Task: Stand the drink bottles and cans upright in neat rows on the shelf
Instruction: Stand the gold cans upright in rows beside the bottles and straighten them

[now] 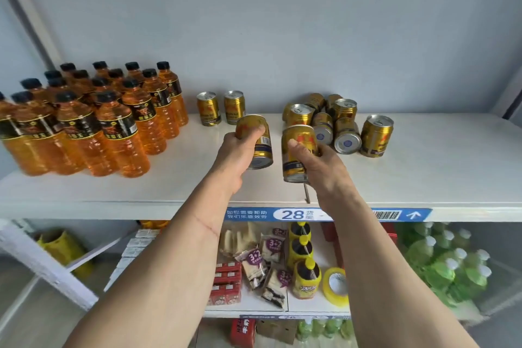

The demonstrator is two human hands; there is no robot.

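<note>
On the white top shelf (pixel 423 172), several orange drink bottles (pixel 113 127) with black caps stand in rows at the left. Two gold cans (pixel 221 107) stand upright side by side behind my hands. My left hand (pixel 236 152) grips a gold can (pixel 258 140), tilted, above the shelf. My right hand (pixel 320 167) grips another gold can (pixel 295 158), held roughly upright. To the right lies a jumbled heap of gold cans (pixel 330 121), some on their sides with bottoms facing me. One can (pixel 377 135) stands at the heap's right edge.
A blue label strip (pixel 282 214) marked 28 runs along the shelf's front edge. The lower shelf holds snack packets (pixel 262 260), yellow-capped bottles (pixel 306 277), a tape roll (pixel 336 285) and green bottles (pixel 449 263). The grey wall closes the back.
</note>
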